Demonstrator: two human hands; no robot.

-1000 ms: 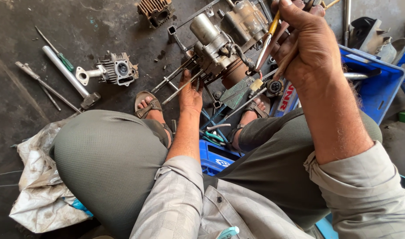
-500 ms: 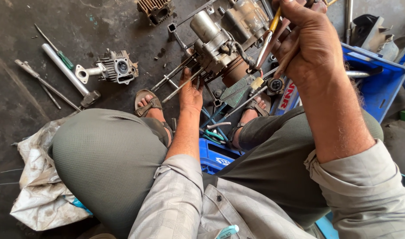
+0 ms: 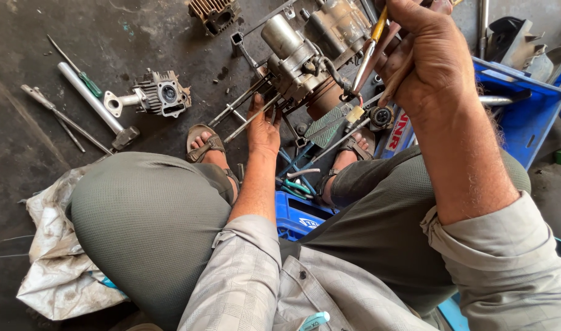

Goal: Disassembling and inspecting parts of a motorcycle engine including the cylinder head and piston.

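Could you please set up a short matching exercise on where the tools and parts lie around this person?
Things:
1. cylinder head
2. green-handled screwdriver
3. yellow-handled tool
4. blue crate

Places:
A. held in the right hand
B. far left of the floor, beside a metal pipe
C. right of the right arm
D. on the floor, left of the left foot

Pairs: 1-D, 2-B, 3-A, 4-C

Bright even daylight, sharp focus, wide-angle edge distortion

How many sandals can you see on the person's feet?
2: the left sandal is on the dark floor beside the left hand; the right sandal sits by the blue crate.
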